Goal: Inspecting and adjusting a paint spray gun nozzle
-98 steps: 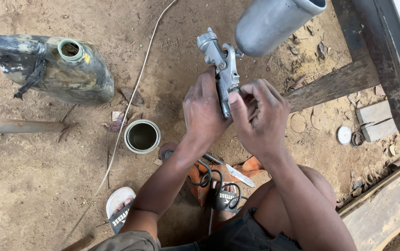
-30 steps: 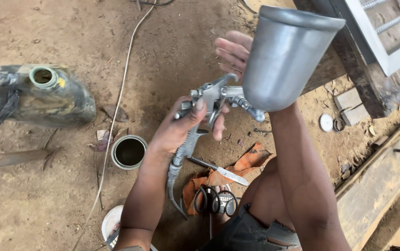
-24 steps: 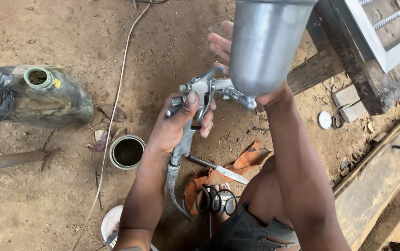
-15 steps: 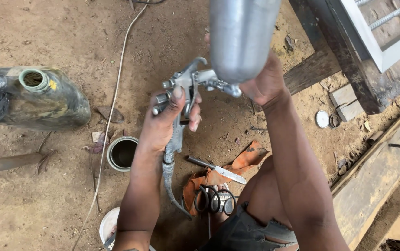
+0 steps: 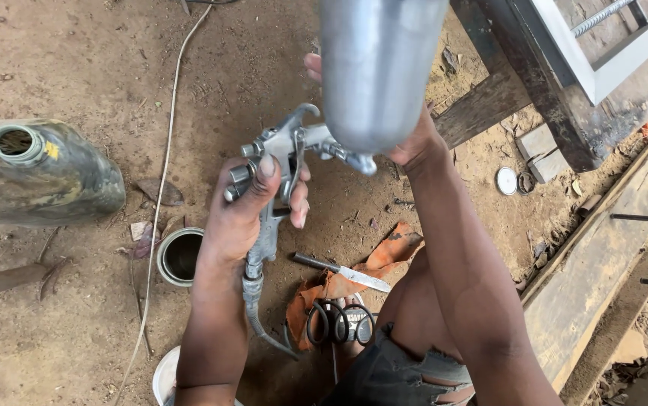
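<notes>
Lying on its side at the left edge, a dark, grimy jerrycan point(image 5: 45, 177) shows a round green neck and a small yellow patch beside it; its far end is cut off by the frame. Below and to its right an open tin point(image 5: 181, 256) stands on the dirt floor point(image 5: 75, 68), and a thin whitish cord point(image 5: 160, 195) runs down the floor between can and tin.

Held above the floor at the middle of the view is a metal spray gun point(image 5: 279, 173). The left hand point(image 5: 252, 210) is closed around its handle, thumb up by the rear knobs, fingers curled over the front. A hose point(image 5: 260, 323) hangs from the handle's base. The right hand point(image 5: 406, 143) is largely hidden behind the gun's grey cup point(image 5: 376, 68), which fills the top centre and is blurred; how that grip is closed cannot be told, though fingertips show past the cup's left edge.

Beneath the gun an orange rag point(image 5: 369, 267) lies on the floor with a knife point(image 5: 342, 272) across it and black-handled scissors point(image 5: 339, 323) just below. A white lid point(image 5: 164, 380) is half cut off at the bottom edge. To the right a round pale disc point(image 5: 506, 180) lies near wooden beams point(image 5: 610, 248) and a dark plank point(image 5: 482, 105).
</notes>
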